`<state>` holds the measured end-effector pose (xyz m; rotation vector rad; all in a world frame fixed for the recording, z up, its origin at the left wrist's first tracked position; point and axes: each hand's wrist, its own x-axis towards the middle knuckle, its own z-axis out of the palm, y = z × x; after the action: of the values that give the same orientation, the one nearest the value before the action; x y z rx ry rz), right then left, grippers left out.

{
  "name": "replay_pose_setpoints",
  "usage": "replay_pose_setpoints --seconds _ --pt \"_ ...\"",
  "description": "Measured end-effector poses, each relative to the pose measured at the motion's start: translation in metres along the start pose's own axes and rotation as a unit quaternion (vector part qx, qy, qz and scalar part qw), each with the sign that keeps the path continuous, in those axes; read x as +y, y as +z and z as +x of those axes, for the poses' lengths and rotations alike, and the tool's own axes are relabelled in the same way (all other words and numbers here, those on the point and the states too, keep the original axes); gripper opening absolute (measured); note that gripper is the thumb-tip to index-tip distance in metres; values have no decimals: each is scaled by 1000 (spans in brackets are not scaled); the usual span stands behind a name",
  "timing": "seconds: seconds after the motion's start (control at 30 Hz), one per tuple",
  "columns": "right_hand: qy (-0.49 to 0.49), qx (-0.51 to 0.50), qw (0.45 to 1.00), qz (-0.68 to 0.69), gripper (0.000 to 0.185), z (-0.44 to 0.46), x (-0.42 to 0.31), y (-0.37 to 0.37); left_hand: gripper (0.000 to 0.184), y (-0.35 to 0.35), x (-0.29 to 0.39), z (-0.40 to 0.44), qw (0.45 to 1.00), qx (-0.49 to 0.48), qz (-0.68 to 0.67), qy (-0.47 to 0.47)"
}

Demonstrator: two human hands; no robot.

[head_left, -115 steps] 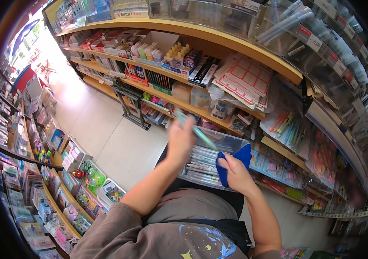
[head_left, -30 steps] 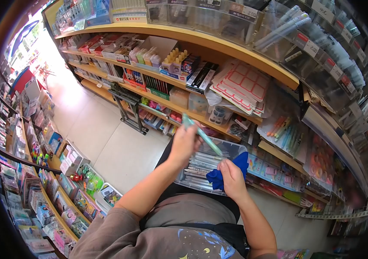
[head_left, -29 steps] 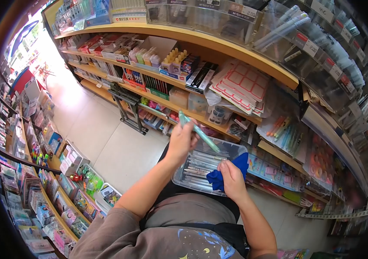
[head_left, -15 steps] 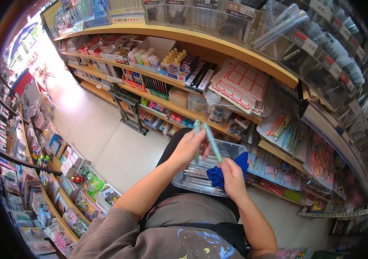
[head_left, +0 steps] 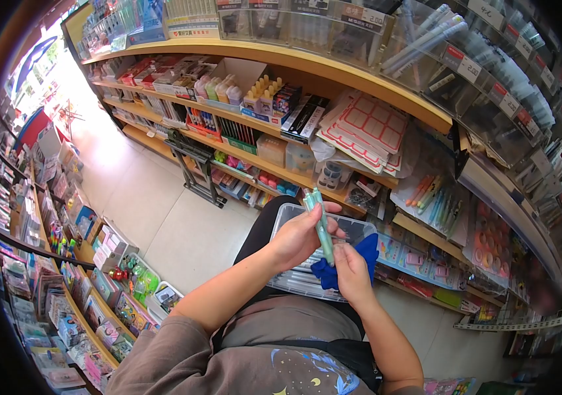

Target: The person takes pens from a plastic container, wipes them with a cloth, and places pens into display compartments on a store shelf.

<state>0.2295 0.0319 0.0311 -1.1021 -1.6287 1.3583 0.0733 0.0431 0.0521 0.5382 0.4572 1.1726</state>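
Two light green pens [head_left: 322,227] lie side by side in my left hand [head_left: 299,238], its thumb pressed on them and its other fingers behind. My right hand [head_left: 353,271] pinches the lower end of the pens and also holds a crumpled blue cloth [head_left: 368,251]. Both hands are over a clear plastic box [head_left: 285,212], which sits at my lap with several pale pens [head_left: 301,279] inside. My hands and the cloth hide part of the box.
Wooden shelves [head_left: 274,51] with stationery curve across the front and right. A black folded metal frame [head_left: 196,172] stands at the lower shelves. To the left are a rack of small goods and white baskets [head_left: 164,297] on the tiled floor [head_left: 185,227].
Two green pens, apart half a second ago, are now together. My left hand has moved right and down towards my right hand, covering more of the box.
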Motion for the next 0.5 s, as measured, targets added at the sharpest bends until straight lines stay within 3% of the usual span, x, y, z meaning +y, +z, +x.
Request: replay_pose_setpoints --seconds 0.1,0.2,0.37,0.5 --pt "-6 100 994 52 21 1 -12 1 39 3 -3 0 998 40 39 33" --pt "-27 14 999 -24 19 -1 -13 1 38 1 -12 0 996 35 72 46" --pt "-27 -83 992 -93 23 -4 -23 -3 38 6 -16 -2 967 82 241 17" --pt "-48 -89 991 -85 23 -4 -21 -3 35 4 -17 -3 959 68 271 40"
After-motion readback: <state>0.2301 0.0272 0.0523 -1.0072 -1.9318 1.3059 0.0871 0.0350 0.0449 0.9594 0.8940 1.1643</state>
